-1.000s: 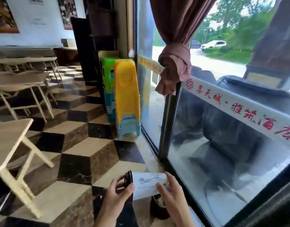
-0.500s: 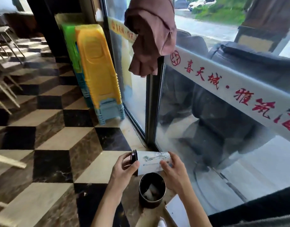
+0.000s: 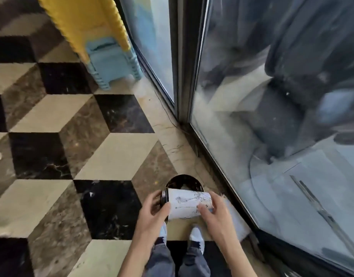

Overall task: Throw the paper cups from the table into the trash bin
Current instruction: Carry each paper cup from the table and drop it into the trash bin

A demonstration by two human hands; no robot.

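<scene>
Checkered marble floor (image 3: 52, 116) runs to a glass door. Above the dark trash bin (image 3: 173, 181), both hands grip one sideways paper cup (image 3: 189, 203): left hand (image 3: 152, 214) at its black-lidded end, right hand (image 3: 216, 214) at its base.

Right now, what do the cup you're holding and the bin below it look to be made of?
The cup: matte white paper, going by its printed line drawing; its dark glossy lid looks plastic. The trash bin: dark with shiny reflections on its rim, probably plastic or coated metal; I cannot tell which.
</scene>
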